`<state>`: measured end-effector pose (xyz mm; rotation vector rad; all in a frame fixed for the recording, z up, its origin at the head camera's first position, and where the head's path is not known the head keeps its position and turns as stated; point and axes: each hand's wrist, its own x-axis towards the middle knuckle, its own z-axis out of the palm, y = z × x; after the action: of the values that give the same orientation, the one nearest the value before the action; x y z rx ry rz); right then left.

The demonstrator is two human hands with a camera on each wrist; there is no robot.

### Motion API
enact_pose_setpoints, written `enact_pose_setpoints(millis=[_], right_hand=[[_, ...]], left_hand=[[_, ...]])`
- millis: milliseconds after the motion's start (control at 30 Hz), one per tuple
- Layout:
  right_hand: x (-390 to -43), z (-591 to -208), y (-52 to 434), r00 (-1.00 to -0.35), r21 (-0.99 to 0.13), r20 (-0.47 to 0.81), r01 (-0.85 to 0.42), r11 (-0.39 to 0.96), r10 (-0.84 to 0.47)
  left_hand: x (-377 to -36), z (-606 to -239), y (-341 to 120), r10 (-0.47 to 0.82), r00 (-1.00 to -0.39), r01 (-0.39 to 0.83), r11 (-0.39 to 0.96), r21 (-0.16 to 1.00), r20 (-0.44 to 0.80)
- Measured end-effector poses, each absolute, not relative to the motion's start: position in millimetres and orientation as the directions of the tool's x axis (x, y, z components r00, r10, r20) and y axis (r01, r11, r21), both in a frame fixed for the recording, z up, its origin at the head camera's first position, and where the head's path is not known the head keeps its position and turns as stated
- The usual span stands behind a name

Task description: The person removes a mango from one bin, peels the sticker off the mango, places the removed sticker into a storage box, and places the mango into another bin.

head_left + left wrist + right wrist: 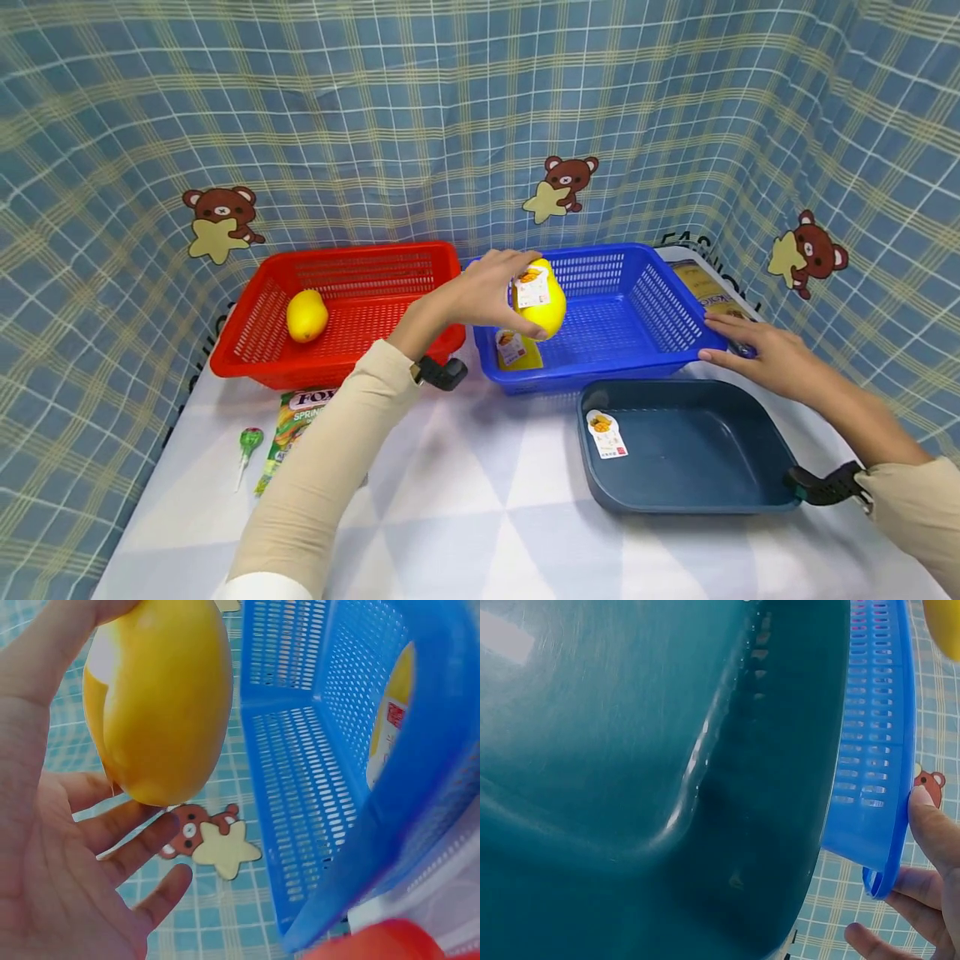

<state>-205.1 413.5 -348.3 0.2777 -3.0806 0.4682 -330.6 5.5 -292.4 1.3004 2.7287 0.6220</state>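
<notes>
We see a yellow mango-shaped fruit [546,307] with a white label held in the air over the left end of the blue basket [645,346]; the left hand [487,292] grips it from above and from the left, the fingers arched over its top and the thumb under its near side; in the left wrist view the fruit [161,697] sits between thumb and fingertips [97,787], clear of the palm, with the blue mesh wall [300,780] just beside it. Below the held fruit, inside the blue basket, lies a second yellow labelled fruit [516,350], tucked against the near left corner. The right hand [765,354] rests on the right near corner of the blue basket; in the right wrist view its thumb [934,825] presses on the rim and the fingers curl beneath the edge, so it pinches the basket. Just in front of the blue basket stands a dark teal tray [757,492] bearing a small fruit sticker [606,433] on its left wall. To the left, touching the blue basket, sits a red basket [352,367] with a lemon [307,315] in it; before it lie a green snack packet [288,433] and a green lollipop [249,442] on the pale table [480,517]; behind the right hand a yellow-printed packet [705,287] lies against the checked cloth.
</notes>
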Motion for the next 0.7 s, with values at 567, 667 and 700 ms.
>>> enact_pose_setpoints(millis=[567,667,700], right_hand=[[-205,-350,417,-0.982,-0.293,0.038,-0.186,0.938,-0.182],[-206,-349,415,-0.983,-0.296,0.033,-0.181,0.938,-0.18],[-206,-349,415,-0.983,-0.297,0.032,-0.183,0.937,-0.182]], left_hand=[[-273,-301,-59,0.683,-0.688,0.719,0.598,0.354,0.245],[-263,-304,-69,0.68,-0.684,0.726,0.599,0.338,0.262],[-260,-306,-73,0.68,-0.683,0.727,0.602,0.331,0.267]])
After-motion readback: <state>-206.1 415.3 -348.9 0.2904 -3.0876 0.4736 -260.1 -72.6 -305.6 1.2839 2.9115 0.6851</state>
